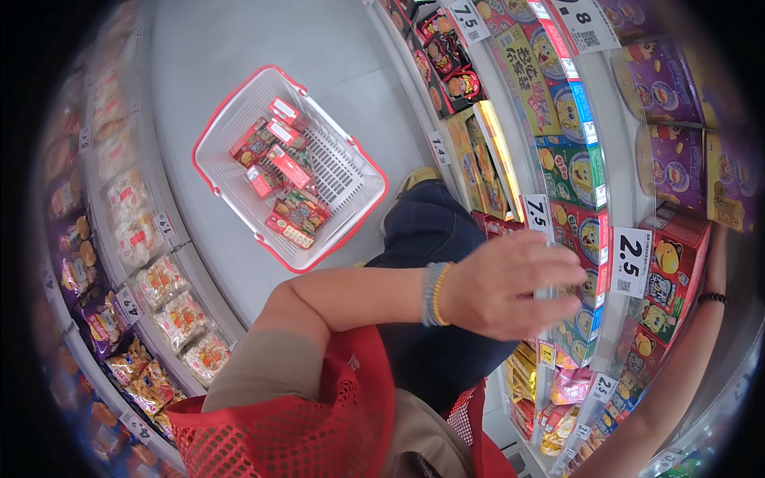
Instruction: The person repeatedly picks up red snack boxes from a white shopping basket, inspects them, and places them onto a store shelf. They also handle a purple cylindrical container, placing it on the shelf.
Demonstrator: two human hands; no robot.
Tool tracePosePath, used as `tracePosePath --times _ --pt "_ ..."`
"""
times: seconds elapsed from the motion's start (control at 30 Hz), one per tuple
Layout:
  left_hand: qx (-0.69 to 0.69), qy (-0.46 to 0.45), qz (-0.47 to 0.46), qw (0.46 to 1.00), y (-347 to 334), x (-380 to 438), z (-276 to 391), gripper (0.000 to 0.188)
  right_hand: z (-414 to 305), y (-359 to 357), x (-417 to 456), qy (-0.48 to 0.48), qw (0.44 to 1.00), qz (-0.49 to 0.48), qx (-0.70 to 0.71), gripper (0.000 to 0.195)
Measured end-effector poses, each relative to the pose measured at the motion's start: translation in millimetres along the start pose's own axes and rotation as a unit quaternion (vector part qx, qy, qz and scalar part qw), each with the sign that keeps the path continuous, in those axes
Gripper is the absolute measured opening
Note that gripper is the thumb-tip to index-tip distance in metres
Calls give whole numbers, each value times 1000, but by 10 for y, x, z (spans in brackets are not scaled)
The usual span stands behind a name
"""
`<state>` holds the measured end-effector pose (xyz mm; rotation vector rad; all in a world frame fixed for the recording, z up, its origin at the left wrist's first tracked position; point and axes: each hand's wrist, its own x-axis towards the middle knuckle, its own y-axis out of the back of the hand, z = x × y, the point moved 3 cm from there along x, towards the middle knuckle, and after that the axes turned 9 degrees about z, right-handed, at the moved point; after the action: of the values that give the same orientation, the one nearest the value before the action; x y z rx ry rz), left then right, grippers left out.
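Note:
My left hand point(511, 287), with grey-blue and yellow bands at its wrist, hovers in front of the shelf edge beside a price tag point(538, 216). Its slightly blurred fingers are apart, and no object shows in them. My right hand point(716, 263) reaches in along the upper shelf at the far right, a dark coiled band on the wrist. It is behind a red snack box point(675, 257) with cartoon pictures. The fingers are hidden, so whether they grip the box cannot be seen. More red boxes point(642, 346) line the shelf below it in the picture.
A white plastic shopping basket point(352, 206) with a red rim stands on the grey floor point(311, 36), holding several red boxes point(287, 167). Purple boxes point(675, 161) fill the shelf beyond my right hand. Shelves of bagged snacks point(179, 319) run along the left.

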<state>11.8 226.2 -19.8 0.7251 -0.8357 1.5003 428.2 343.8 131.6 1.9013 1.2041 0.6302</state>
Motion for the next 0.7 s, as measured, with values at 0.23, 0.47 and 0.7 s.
tracePosePath --times 0.23,0.47,0.7 --pt "421 529 204 708 2463 -2174 -1598 76 -365 -116 -790 14 995 77 61 62" --pt "460 627 272 566 3112 -2167 -2354 109 -783 -146 -1977 133 960 194 -153 59" --pt "481 745 216 409 3193 -1892 -2910 115 -979 -526 -2601 85 942 315 -82 60"
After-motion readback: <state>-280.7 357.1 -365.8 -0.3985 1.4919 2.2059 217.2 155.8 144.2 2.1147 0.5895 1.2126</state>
